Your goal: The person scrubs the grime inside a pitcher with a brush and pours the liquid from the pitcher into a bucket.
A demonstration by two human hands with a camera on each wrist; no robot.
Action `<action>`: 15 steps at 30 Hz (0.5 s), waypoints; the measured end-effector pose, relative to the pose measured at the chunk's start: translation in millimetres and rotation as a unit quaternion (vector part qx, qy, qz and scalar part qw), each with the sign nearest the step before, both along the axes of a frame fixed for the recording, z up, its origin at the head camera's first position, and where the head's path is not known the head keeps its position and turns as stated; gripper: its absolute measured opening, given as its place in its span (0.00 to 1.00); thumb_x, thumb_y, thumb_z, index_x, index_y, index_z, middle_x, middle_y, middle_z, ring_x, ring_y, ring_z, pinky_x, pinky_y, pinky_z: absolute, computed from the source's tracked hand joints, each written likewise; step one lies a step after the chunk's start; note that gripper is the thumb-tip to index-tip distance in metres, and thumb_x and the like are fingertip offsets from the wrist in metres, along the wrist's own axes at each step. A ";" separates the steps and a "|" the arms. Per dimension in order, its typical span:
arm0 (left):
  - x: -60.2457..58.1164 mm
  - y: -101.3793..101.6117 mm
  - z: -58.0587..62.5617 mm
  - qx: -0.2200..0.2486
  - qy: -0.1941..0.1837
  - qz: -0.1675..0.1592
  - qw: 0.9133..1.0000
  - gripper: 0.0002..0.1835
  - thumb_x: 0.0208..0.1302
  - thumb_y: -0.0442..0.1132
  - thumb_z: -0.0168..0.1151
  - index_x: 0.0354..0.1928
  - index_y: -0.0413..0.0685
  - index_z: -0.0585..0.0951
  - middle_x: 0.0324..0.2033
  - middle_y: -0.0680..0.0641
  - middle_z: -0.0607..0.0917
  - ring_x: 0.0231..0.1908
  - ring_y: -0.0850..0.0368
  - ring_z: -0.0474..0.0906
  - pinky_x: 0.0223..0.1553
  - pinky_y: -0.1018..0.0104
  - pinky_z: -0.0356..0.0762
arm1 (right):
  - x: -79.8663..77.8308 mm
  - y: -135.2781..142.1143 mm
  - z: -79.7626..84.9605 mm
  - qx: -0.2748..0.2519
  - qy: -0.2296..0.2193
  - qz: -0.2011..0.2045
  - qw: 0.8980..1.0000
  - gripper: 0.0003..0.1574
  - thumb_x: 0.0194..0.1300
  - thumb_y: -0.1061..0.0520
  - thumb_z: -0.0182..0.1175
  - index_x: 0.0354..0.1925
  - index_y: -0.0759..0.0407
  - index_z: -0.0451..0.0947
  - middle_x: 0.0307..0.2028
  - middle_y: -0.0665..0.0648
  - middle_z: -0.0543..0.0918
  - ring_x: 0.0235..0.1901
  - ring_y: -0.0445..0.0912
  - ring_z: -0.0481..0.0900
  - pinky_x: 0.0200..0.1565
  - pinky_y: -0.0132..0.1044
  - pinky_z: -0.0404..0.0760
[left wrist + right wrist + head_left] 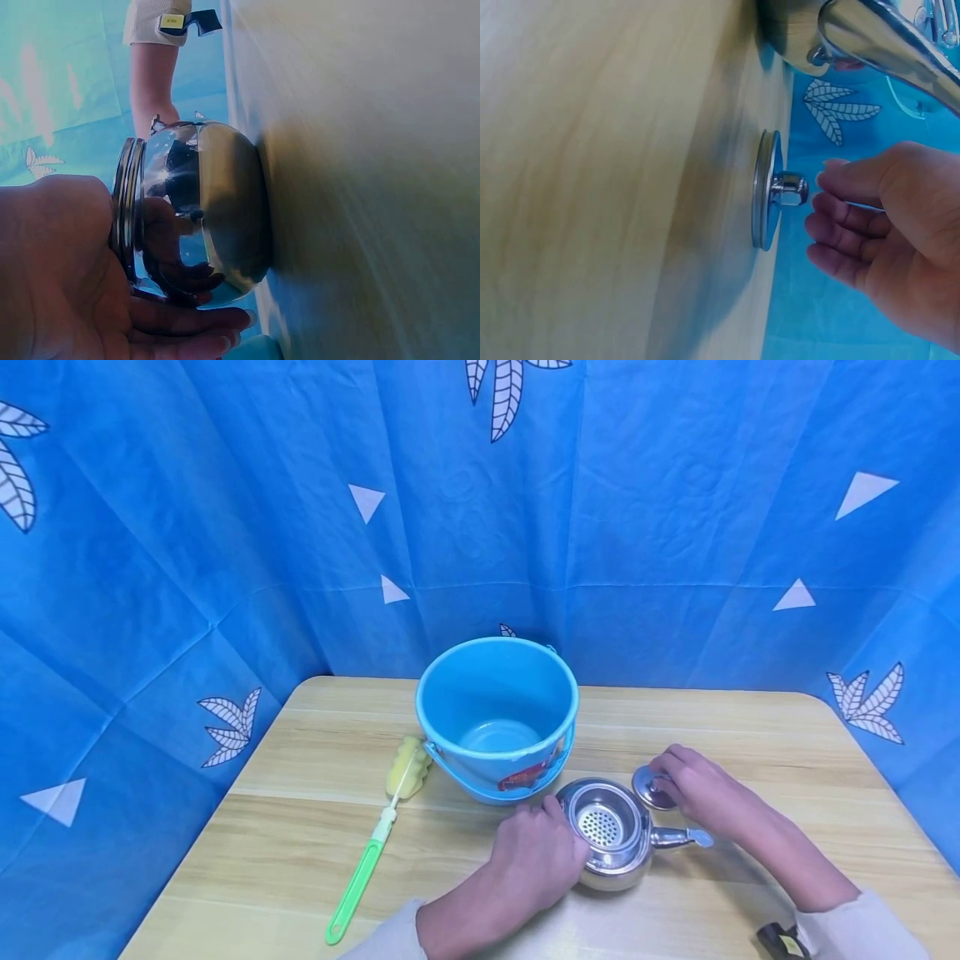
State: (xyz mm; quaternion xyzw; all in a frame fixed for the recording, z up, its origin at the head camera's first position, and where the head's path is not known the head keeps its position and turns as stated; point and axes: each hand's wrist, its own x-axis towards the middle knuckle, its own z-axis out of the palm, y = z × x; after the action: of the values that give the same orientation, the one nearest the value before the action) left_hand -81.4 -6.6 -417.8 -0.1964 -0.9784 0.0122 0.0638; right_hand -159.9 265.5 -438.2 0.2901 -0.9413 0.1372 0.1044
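A shiny steel teapot [611, 881] stands upright on the table without its lid, a perforated strainer [600, 825] showing in its mouth. Its tubular metal arm [670, 837] sticks out to the right. My left hand [536, 860] holds the pot's left side; in the left wrist view the palm lies by the rim and the fingers reach along the body [229, 180]. The round lid [766, 191] lies flat on the table, knob up. Right beside the knob [791, 189], my right hand [904, 232] has loosely bent fingers, with a small gap between fingertips and knob.
A light blue bucket [442, 689] stands behind the teapot, its handle lowered at the front. To the left lies a sponge brush [367, 868] with a green handle and yellow head, close to the bucket. A blue patterned curtain [637, 527] hangs behind the wooden table [247, 860].
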 end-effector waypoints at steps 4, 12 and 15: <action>-0.4 0.0 -0.2 -0.006 -0.002 0.000 1.000 0.25 0.69 0.52 0.52 0.46 0.33 0.81 0.20 0.49 0.74 0.20 0.58 0.66 0.14 0.68 0.60 | 1.8 -2.1 4.2 -0.007 0.004 0.004 1.000 0.09 0.64 0.66 0.67 0.44 0.63 0.84 0.38 0.53 0.84 0.38 0.46 0.84 0.40 0.42 0.87; -0.8 0.2 -0.8 -0.017 -0.001 0.001 1.000 0.27 0.69 0.53 0.51 0.48 0.32 0.81 0.21 0.48 0.76 0.20 0.57 0.67 0.14 0.68 0.60 | 9.6 -10.2 18.5 -0.034 -0.013 -0.003 0.999 0.07 0.65 0.64 0.68 0.43 0.60 0.84 0.37 0.48 0.84 0.37 0.41 0.82 0.39 0.37 0.87; -0.9 0.4 -1.2 -0.015 0.000 0.002 1.000 0.26 0.69 0.53 0.51 0.47 0.33 0.81 0.21 0.48 0.76 0.20 0.57 0.67 0.14 0.68 0.60 | 12.9 -15.2 25.4 -0.038 -0.010 0.000 0.999 0.07 0.65 0.64 0.68 0.43 0.60 0.84 0.37 0.49 0.84 0.38 0.41 0.83 0.40 0.38 0.87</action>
State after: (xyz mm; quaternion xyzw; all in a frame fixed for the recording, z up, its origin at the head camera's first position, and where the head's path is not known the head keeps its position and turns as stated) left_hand -82.3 -6.2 -419.0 -0.1958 -0.9784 0.0271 0.0607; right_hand -147.0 250.4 -412.8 0.2847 -0.9364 0.1758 0.1055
